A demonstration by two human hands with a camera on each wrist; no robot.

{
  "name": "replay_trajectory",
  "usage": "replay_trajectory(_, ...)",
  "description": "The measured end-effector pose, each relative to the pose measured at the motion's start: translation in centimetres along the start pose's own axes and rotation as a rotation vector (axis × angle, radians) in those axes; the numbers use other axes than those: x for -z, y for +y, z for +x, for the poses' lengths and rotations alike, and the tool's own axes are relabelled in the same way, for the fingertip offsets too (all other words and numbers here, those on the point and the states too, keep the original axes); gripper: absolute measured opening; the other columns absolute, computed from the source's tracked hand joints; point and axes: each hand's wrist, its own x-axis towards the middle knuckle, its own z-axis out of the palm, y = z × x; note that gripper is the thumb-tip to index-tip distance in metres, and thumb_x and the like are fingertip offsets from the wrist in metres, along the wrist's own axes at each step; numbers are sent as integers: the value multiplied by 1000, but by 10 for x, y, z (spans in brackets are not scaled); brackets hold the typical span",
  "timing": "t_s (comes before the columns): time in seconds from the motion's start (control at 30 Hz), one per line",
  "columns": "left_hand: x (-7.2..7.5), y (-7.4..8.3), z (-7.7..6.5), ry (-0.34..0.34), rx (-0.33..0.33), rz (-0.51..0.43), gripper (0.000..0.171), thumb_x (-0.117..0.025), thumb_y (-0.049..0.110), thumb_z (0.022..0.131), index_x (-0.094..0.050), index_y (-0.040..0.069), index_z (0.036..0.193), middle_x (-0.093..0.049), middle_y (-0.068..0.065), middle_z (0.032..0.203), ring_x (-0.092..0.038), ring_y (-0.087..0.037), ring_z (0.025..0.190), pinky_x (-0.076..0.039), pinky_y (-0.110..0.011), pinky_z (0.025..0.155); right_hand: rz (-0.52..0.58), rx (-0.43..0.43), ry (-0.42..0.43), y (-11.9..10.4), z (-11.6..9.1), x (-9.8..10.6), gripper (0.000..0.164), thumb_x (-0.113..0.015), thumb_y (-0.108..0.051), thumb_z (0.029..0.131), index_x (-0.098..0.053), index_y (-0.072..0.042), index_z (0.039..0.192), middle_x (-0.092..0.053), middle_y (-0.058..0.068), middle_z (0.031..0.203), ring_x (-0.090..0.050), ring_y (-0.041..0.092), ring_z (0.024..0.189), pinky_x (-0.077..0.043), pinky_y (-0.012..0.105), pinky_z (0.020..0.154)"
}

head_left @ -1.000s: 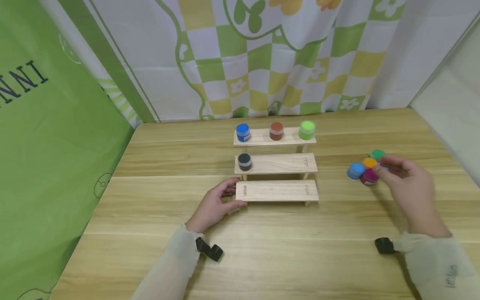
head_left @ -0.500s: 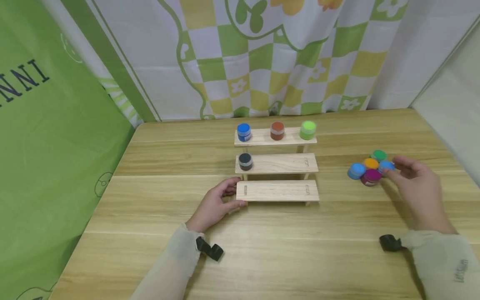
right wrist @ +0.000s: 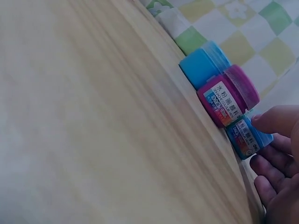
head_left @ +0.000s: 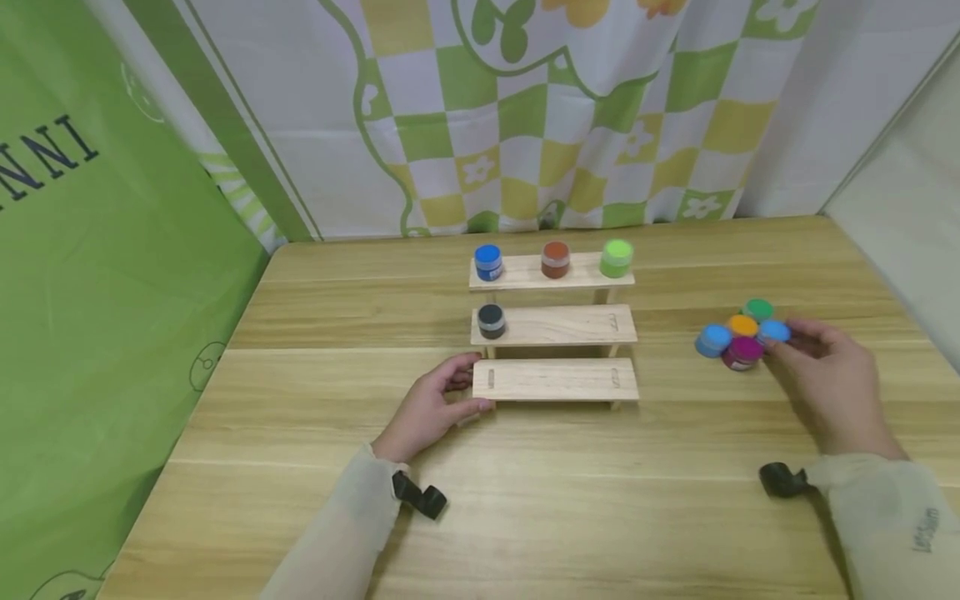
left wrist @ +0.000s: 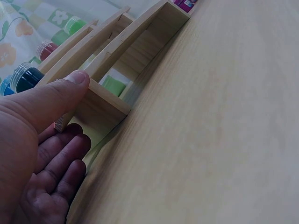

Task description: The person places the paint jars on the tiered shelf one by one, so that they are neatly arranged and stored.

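Pinched between the thumb and fingers of the right hand (head_left: 842, 382) is the right blue jar (head_left: 774, 331). It sits on the right side of the table (head_left: 600, 500), close to four more jars: the purple jar (head_left: 743, 353) is nearest, the green jar (head_left: 758, 309) farthest, the orange jar (head_left: 742, 325) between them, and the left blue jar (head_left: 713, 340) to the left. The left hand (head_left: 429, 412) holds the left end of the near shelf (head_left: 555, 380), thumb on top. The black jar (head_left: 491, 322) stands at the left of the middle shelf (head_left: 562, 326). Up on the far shelf (head_left: 521, 272) stand the dark blue jar (head_left: 488, 263) on the left, the brown jar (head_left: 555, 260) in the middle and the lime jar (head_left: 617, 259) on the right.
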Motion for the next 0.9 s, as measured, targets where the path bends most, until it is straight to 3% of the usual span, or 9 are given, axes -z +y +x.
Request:
replay_trajectory(0.47,2,1,1,-3,-17,2,70,-83,25,85,-52,12,145,-66,-3,122,-61,-22,115,-49,-44,101,-127,27,18,0,3,0,78,-66,-53,93,-46,0,147,-56,1,121,-50,-8,88,-49,7,68)
replay_trajectory(0.83,0,-3,1,2,-40,6,70,-83,26,84,-52,11,145,-66,-3,121,-61,-22,112,-49,-43,100,-70,15,93,3,2,-2,74,-71,-49,91,-51,-1,143,-53,-21,100,-51,-6,88,-46,6,68)
replay_trajectory(0.9,0,-3,1,8,-43,8,70,-84,25,84,-52,11,144,-66,-4,121,-61,-22,112,-49,-43,100,-34,10,111,3,3,-2,66,-72,-46,91,-55,-6,140,-54,-23,98,-51,-6,88,-45,5,68)
